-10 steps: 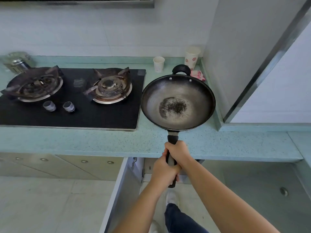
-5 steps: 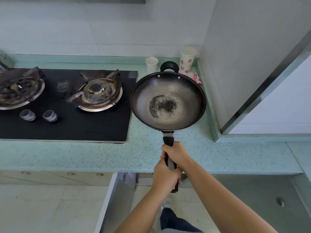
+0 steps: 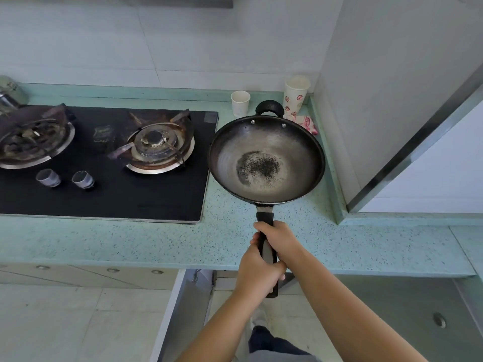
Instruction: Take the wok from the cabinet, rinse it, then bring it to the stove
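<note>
Wok (image 3: 266, 158) hung level over counter (image 3: 156, 244), just right of stove (image 3: 104, 194). We gripped its long handle w/ both hands: right hand (image 3: 278, 237) fwd, left hand (image 3: 257, 270) behind. Likely heavy, stiff; two-hand hold advised. Bowl: dark residue only. Two paper cups (image 3: 240, 103) behind; contents not visible.

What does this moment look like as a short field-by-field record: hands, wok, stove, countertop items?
left hand: wrapped around the lower wok handle
right hand: wrapped around the handle above the left hand
wok: upright, dark speckled patch in its bottom, over the countertop to the right of the stove
stove: black two-burner hob, both burners bare
countertop: green speckled
cups: small white paper cup and taller patterned cup by the back wall
cabinet door: open below the counter
</note>
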{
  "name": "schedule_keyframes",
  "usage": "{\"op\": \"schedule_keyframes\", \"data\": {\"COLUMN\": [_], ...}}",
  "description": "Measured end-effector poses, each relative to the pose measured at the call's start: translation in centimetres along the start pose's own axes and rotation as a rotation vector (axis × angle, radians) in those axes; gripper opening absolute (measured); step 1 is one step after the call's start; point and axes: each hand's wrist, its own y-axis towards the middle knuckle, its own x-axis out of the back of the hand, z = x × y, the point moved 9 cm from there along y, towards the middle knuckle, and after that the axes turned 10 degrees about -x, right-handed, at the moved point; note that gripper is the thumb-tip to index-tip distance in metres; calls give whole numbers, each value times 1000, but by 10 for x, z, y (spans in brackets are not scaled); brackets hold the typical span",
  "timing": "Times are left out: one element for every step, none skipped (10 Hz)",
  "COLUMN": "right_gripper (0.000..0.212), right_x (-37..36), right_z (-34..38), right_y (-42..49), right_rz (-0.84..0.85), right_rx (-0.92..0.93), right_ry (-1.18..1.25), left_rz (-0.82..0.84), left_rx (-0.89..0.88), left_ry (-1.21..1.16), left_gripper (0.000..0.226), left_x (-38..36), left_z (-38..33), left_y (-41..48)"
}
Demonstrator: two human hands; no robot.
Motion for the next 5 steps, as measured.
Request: {"op": "schedule_keyframes", "data": {"right_gripper": [14,23,31,41,48], "right_x": [2,8,20,30,30], "right_z": [-1,1,6,18,29], "right_y": [-1,-6,-19,-48,-78], "right_rz": [-29,-98,-218,-402,-595], "right_rx": [9,74,146,366,605], "right_ry": [-62,-121,-240,-492,-736], "left_rz": [-2,18,25,-52,-234], "left_rx": [-29,-49,-129,-304,-570], "left_ry": [49,75,82,414,744], "left_gripper": [41,34,19,54,63], "left_x": [4,6,11,29,44], "left_z": [-4,1,1,-6,-29], "left_y": [-4,-10,-13,-17,-23]}}
